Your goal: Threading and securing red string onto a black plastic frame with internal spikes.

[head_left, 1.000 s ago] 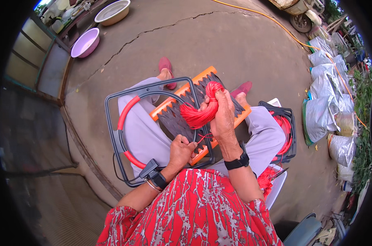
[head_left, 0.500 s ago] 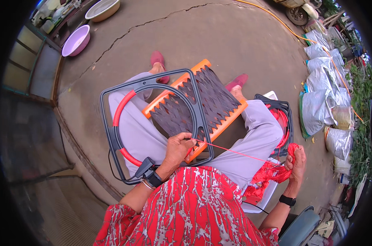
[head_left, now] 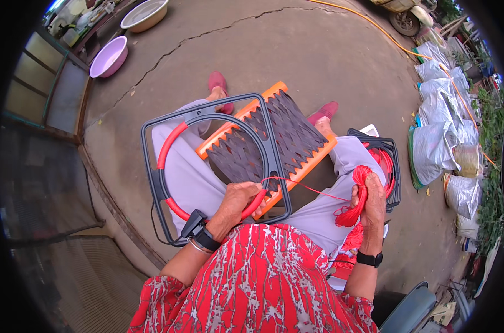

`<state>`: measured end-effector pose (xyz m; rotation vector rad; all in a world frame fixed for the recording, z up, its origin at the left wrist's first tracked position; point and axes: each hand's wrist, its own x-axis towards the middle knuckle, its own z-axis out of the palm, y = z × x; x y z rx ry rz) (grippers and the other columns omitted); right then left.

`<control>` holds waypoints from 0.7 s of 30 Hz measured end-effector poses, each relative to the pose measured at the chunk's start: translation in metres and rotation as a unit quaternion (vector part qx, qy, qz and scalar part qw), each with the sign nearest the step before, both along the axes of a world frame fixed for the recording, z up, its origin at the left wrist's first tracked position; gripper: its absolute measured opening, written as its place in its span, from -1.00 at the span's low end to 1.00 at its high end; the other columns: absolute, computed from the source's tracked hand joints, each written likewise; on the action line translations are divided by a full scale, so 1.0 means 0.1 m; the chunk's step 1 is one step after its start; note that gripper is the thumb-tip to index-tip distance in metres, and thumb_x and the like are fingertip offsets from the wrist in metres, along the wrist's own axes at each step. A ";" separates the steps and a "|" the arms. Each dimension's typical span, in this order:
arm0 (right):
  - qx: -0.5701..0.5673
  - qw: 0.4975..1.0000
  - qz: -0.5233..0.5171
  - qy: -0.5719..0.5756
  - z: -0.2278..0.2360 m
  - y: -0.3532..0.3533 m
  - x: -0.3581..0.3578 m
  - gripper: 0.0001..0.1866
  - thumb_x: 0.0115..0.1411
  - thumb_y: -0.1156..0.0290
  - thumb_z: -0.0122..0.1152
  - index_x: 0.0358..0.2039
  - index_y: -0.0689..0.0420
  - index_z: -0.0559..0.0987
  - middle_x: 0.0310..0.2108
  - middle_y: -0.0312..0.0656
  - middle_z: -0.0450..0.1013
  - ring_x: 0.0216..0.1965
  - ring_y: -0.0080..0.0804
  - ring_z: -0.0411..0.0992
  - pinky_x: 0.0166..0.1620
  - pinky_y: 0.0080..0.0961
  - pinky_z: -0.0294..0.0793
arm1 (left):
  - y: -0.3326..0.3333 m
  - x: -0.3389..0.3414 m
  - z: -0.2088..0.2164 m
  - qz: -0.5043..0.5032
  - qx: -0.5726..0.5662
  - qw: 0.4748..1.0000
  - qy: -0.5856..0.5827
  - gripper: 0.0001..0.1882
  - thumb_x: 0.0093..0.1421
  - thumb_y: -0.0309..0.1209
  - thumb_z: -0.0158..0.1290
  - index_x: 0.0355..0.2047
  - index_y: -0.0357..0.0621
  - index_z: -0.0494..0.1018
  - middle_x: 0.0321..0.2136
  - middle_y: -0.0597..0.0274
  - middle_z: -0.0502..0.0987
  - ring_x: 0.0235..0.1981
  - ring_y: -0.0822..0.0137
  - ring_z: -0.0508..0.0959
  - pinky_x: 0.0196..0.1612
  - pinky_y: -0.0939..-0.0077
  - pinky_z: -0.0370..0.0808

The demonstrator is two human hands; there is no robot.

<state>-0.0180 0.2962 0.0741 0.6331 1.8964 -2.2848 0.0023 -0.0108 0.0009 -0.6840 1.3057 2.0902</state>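
Though set well apart from both hands, on the concrete (head_left: 252, 50) at upper left: a lilac basin (head_left: 109, 57), with a beige basin (head_left: 145, 15) just beyond. Next, over the left trouser leg (head_left: 192, 161), a dark square frame (head_left: 271, 165) with an inner ring, wrapped in red at the ring's left and lower right. At that lower-right wrapping, the left hand (head_left: 241, 201), thumb and fingers curled, pinching the ring. Partly overlapped by the frame, an orange-railed rack (head_left: 296, 133) laced with dark strips. From the ring, strung loosely rightward, thin red cord (head_left: 320, 192), leading to a red hank (head_left: 361, 176) over the right trouser leg (head_left: 349, 158). Closed around that hank, strands drooping below, the right hand (head_left: 375, 201); cannot tell how each fingertip sits. Just past that leg, a stack of dark frames (head_left: 395, 186) bearing more red cord. Farthest right, silvery sacks (head_left: 429, 152) beside green plants (head_left: 495, 127).
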 end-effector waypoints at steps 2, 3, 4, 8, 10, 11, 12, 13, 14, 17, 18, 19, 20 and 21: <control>0.015 0.999 0.043 -0.027 -0.08 -0.18 0.06 -0.72 0.35 0.17 -0.03 -0.21 0.14 0.43 -0.59 -0.26 0.42 -0.67 -0.63 0.31 -0.60 -0.69 0.30 | 0.01 0.01 0.01 0.005 -0.011 1.000 0.003 -0.76 0.25 -0.39 -0.02 -0.42 -0.36 0.48 -0.62 0.07 0.55 -0.74 0.39 0.50 -0.72 0.60 0.43; 0.021 0.997 0.064 -0.026 -0.14 -0.31 0.10 -0.72 0.35 0.18 -0.06 -0.20 0.15 0.44 -0.58 -0.28 0.42 -0.64 -0.64 0.32 -0.57 -0.71 0.32 | 0.00 0.02 0.01 0.009 -0.002 1.000 0.017 -0.78 0.24 -0.41 0.00 -0.39 -0.38 0.49 -0.61 0.07 0.55 -0.74 0.40 0.50 -0.72 0.60 0.42; 0.038 0.993 0.094 -0.054 -0.15 -0.44 0.14 -0.70 0.35 0.19 -0.07 -0.17 0.17 0.45 -0.54 -0.27 0.43 -0.57 -0.65 0.34 -0.50 -0.71 0.33 | -0.01 0.03 0.01 0.014 0.007 0.999 0.030 -0.80 0.23 -0.43 0.02 -0.37 -0.39 0.49 -0.61 0.07 0.55 -0.73 0.41 0.50 -0.73 0.60 0.42; 0.129 0.963 0.234 -0.046 -0.22 -0.83 0.28 -0.65 0.27 0.33 -0.01 0.01 0.21 0.44 -0.32 -0.22 0.45 -0.32 -0.51 0.40 -0.23 -0.61 0.36 | 0.02 0.04 -0.05 0.011 -0.027 0.998 0.047 -0.82 0.21 -0.47 0.05 -0.33 -0.41 0.50 -0.61 0.09 0.55 -0.73 0.44 0.50 -0.72 0.61 0.41; 0.190 0.939 0.285 0.023 -0.21 -0.91 0.31 -0.66 0.26 0.39 0.03 0.02 0.21 0.46 -0.31 -0.24 0.43 -0.25 -0.51 0.39 -0.18 -0.61 0.36 | 0.04 0.06 -0.11 0.023 -0.043 0.996 0.068 -0.86 0.20 -0.52 0.05 -0.34 -0.41 0.52 -0.58 0.08 0.57 -0.70 0.41 0.52 -0.66 0.61 0.45; 0.249 0.905 0.332 0.092 -0.20 -0.94 0.33 -0.67 0.25 0.44 0.07 0.02 0.20 0.47 -0.30 -0.25 0.41 -0.19 -0.51 0.38 -0.14 -0.61 0.36 | 0.05 0.07 -0.11 0.025 -0.041 0.997 0.067 -0.86 0.20 -0.52 0.05 -0.34 -0.41 0.52 -0.58 0.08 0.57 -0.70 0.41 0.52 -0.66 0.61 0.45; 0.277 0.895 0.338 0.092 -0.14 -1.00 0.35 -0.63 0.15 0.53 0.18 0.01 0.18 0.49 -0.26 -0.21 0.39 -0.20 -0.42 0.39 -0.14 -0.55 0.38 | 0.06 0.07 -0.11 0.030 -0.066 0.995 0.068 -0.87 0.19 -0.52 0.07 -0.36 -0.40 0.52 -0.59 0.11 0.56 -0.70 0.42 0.51 -0.66 0.61 0.44; 0.279 0.893 0.340 0.091 -0.14 -1.03 0.35 -0.63 0.15 0.53 0.18 0.01 0.18 0.49 -0.26 -0.21 0.39 -0.20 -0.42 0.39 -0.14 -0.55 0.38 | 0.07 0.08 -0.12 0.035 -0.090 0.993 0.069 -0.88 0.18 -0.52 0.08 -0.38 -0.39 0.53 -0.60 0.13 0.55 -0.70 0.43 0.51 -0.66 0.61 0.43; 0.310 0.876 0.355 0.099 -0.15 -1.07 0.34 -0.62 0.11 0.54 0.21 -0.01 0.19 0.50 -0.26 -0.16 0.38 -0.22 -0.33 0.40 -0.16 -0.50 0.38 | 0.07 0.08 -0.11 0.036 -0.088 0.993 0.068 -0.88 0.18 -0.52 0.08 -0.38 -0.39 0.53 -0.60 0.13 0.55 -0.70 0.43 0.51 -0.66 0.61 0.43; 0.382 0.838 0.354 0.162 -0.37 -1.23 0.29 -0.65 0.03 0.58 0.23 -0.12 0.25 0.49 -0.28 -0.04 0.33 -0.28 -0.10 0.39 -0.23 -0.32 0.39 | 0.11 0.10 -0.10 0.044 -0.115 0.988 0.094 -0.89 0.17 -0.52 0.11 -0.39 -0.37 0.52 -0.62 0.20 0.54 -0.71 0.48 0.48 -0.65 0.62 0.42; 0.407 0.830 0.337 0.179 -0.47 -1.30 0.25 -0.67 0.00 0.58 0.23 -0.17 0.26 0.46 -0.30 -0.02 0.31 -0.28 -0.06 0.38 -0.23 -0.26 0.39 | 0.12 0.10 -0.11 0.042 -0.130 0.985 0.104 -0.89 0.16 -0.51 0.12 -0.39 -0.37 0.52 -0.63 0.22 0.53 -0.70 0.50 0.47 -0.66 0.63 0.41; 0.430 0.822 0.319 0.196 -0.53 -1.37 0.21 -0.69 -0.03 0.58 0.23 -0.23 0.27 0.43 -0.32 -0.01 0.29 -0.28 -0.01 0.37 -0.24 -0.20 0.39 | 0.14 0.10 -0.13 0.039 -0.146 0.982 0.113 -0.89 0.16 -0.51 0.12 -0.39 -0.36 0.52 -0.64 0.25 0.52 -0.70 0.52 0.46 -0.66 0.64 0.40; 0.468 0.801 0.308 0.211 -0.53 -1.46 0.16 -0.70 -0.05 0.59 0.22 -0.27 0.23 0.38 -0.33 -0.01 0.26 -0.23 -0.01 0.35 -0.25 -0.19 0.39 | 0.15 0.11 -0.15 0.039 -0.145 0.982 0.113 -0.89 0.16 -0.51 0.12 -0.39 -0.36 0.52 -0.64 0.25 0.52 -0.70 0.52 0.46 -0.66 0.64 0.40; 0.469 0.800 0.308 0.210 -0.54 -1.52 0.12 -0.70 -0.05 0.59 0.22 -0.27 0.23 0.38 -0.33 -0.01 0.26 -0.23 -0.01 0.35 -0.25 -0.19 0.39 | 0.16 0.10 -0.18 0.046 -0.152 0.979 0.124 -0.89 0.16 -0.51 0.12 -0.39 -0.35 0.52 -0.64 0.26 0.52 -0.70 0.53 0.45 -0.66 0.65 0.39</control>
